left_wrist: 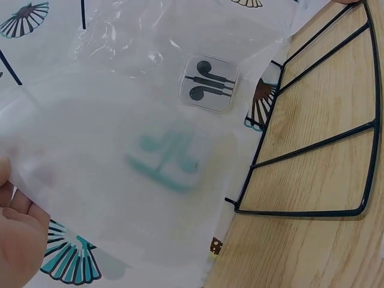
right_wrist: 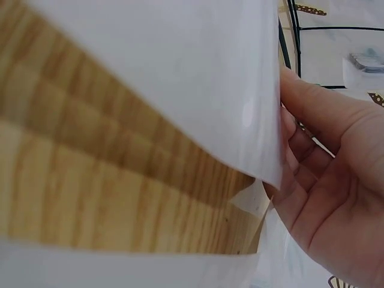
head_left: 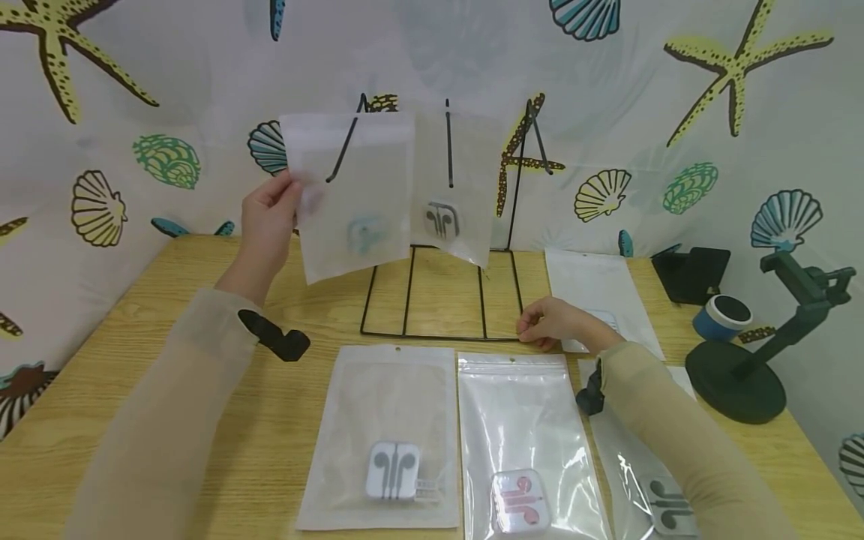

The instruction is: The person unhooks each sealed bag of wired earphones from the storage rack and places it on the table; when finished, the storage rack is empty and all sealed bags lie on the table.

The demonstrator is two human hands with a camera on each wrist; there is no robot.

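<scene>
My left hand (head_left: 266, 217) pinches the left edge of a frosted plastic bag (head_left: 358, 150), which hangs on the left hook of a black wire display rack (head_left: 442, 337). A blurred teal earphone case (left_wrist: 165, 156) shows through the frosted side. On the rack's middle hook hangs a clear bag (head_left: 466, 150) with a black earphone case (left_wrist: 209, 83). The right hook (head_left: 540, 139) has nothing on it. My right hand (head_left: 556, 322) holds the front right corner of the rack's base with bent fingers; in the right wrist view a bag partly covers its fingertips.
Nearest me lie a bag with grey earphones (head_left: 391, 390), a bag with pink earphones (head_left: 513, 405) and another grey pair (head_left: 668, 506) under my right forearm. A white bag (head_left: 587, 274) lies behind. At right stand a dark green stand (head_left: 736, 382), a blue cup (head_left: 721, 319) and a black object (head_left: 691, 274).
</scene>
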